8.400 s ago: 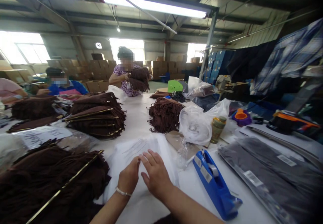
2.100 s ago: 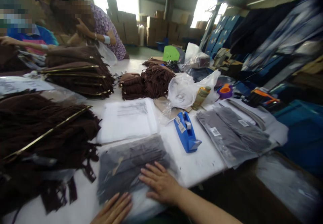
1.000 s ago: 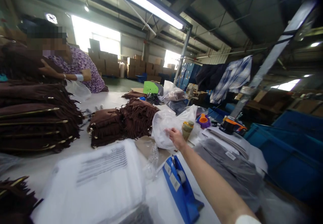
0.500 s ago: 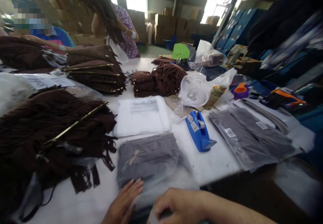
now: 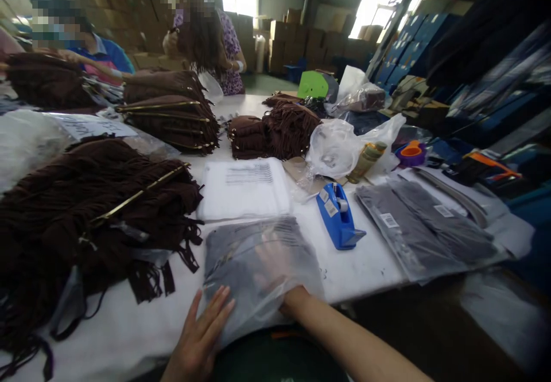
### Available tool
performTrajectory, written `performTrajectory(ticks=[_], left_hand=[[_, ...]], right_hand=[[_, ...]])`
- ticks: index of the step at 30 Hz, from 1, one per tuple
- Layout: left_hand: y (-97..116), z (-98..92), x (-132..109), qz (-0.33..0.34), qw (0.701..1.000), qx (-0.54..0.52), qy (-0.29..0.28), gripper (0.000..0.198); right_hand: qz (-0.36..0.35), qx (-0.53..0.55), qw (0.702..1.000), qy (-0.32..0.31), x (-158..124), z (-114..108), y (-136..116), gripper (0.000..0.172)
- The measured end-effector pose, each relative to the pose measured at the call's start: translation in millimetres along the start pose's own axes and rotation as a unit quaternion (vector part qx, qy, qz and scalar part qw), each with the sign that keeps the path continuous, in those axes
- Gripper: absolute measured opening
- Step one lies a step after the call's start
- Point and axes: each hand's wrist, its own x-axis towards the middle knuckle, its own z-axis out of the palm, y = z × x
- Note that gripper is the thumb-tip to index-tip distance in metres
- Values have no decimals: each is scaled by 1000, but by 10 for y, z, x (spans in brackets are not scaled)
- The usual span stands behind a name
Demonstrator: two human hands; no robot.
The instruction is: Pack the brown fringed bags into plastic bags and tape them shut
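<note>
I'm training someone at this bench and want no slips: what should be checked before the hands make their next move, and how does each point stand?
1. Right hand inside the clear bag: ok, it shows through the plastic, fingers spread.
2. Left hand steadying the bag: ok, its fingers rest on the near left part.
3. Bag closed: not ok, the right arm enters from the near side.
4. Grey cloth item smooth inside: cannot tell, the plastic and blur hide its creases.
5. Tape dispenser clear of the bag: ok, it stands apart, to the right.
</note>
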Motion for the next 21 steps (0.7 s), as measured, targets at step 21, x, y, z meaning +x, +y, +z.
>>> performTrajectory(ticks=[21], left_hand=[[-349,-219,-159,100,965,-4,-242,59]], right_hand=[[-133,174,938,-268,-802,-1094,422,66]])
